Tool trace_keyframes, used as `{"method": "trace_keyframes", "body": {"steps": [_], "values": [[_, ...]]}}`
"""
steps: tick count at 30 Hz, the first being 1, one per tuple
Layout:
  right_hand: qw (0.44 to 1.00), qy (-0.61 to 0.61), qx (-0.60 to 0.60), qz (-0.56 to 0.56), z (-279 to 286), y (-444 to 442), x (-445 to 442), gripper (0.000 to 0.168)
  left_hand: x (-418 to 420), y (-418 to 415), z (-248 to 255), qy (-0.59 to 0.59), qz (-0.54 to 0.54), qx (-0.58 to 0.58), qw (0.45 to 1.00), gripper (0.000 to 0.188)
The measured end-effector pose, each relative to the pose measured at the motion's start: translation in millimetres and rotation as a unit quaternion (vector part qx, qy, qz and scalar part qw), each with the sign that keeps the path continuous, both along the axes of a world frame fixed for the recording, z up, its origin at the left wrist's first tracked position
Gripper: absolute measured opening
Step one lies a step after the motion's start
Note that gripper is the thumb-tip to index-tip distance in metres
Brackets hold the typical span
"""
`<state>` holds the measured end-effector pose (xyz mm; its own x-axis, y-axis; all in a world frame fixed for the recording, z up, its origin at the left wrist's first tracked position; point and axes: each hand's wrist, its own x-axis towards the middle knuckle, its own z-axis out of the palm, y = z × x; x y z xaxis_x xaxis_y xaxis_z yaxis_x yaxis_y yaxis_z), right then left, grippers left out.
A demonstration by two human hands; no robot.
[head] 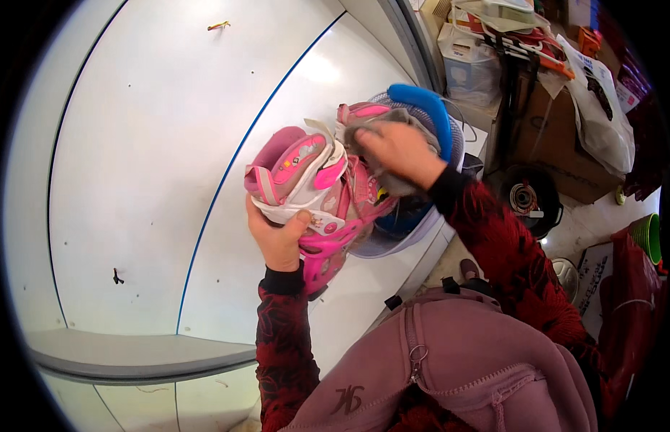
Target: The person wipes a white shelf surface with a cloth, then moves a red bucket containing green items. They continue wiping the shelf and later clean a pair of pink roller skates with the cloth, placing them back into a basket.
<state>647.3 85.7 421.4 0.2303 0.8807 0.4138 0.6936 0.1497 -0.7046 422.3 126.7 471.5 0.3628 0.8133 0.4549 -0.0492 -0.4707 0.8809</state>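
Observation:
A pink and white child's skate [318, 186] is tilted in front of me, its wheels hidden or out of clear sight. My left hand [277, 229] grips its white cuff, thumb on the near side. My right hand [397, 151] holds a grey cloth [402, 181] beside the skate's upper part; hand and cloth are slightly blurred. Whether the cloth touches the skate I cannot tell. Just beyond, a pink strapped part [367, 110], perhaps of a second skate, shows at a light mesh-walled basket [386, 248] with a thick blue handle [424, 102].
The basket stands on a white shelf [335, 345] against white panels [135, 178] with blue seams. Wires [117, 277] poke from one panel. On the right are a cardboard box [551, 146], a white plastic bag [602, 108], a black tub [532, 200] and green stacked pots [645, 237].

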Motion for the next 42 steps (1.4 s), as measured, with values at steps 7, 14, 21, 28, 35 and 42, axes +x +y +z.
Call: {"method": "trace_keyframes", "body": {"steps": [7,14,21,28,35,42], "values": [[0.994,0.068,0.081,-0.015,-2.0,-13.7,-34.0,0.039,-3.6,2.0,-1.9,-0.011,0.039,-0.033,0.999,0.064],[0.986,-0.095,0.137,-0.006,-67.5,-61.9,-110.6,0.055,3.0,7.7,-5.0,-0.031,0.059,-0.069,0.995,0.052],[0.980,0.001,0.199,-0.020,-20.1,-36.3,-88.8,0.061,2.0,2.9,-1.1,-0.027,0.041,-0.071,0.996,0.056],[0.970,-0.115,0.211,0.036,-17.5,-48.2,-105.8,0.062,-2.6,5.4,-1.5,-0.035,0.042,-0.076,0.996,0.056],[0.958,0.051,0.280,-0.035,-9.0,-48.9,-70.7,0.066,0.0,-0.6,2.0,0.020,0.045,-0.067,0.997,0.064],[0.969,0.112,0.222,-0.012,46.0,-10.0,-50.1,0.038,13.2,-11.2,-0.6,0.022,0.004,-0.029,0.999,0.072]]}}
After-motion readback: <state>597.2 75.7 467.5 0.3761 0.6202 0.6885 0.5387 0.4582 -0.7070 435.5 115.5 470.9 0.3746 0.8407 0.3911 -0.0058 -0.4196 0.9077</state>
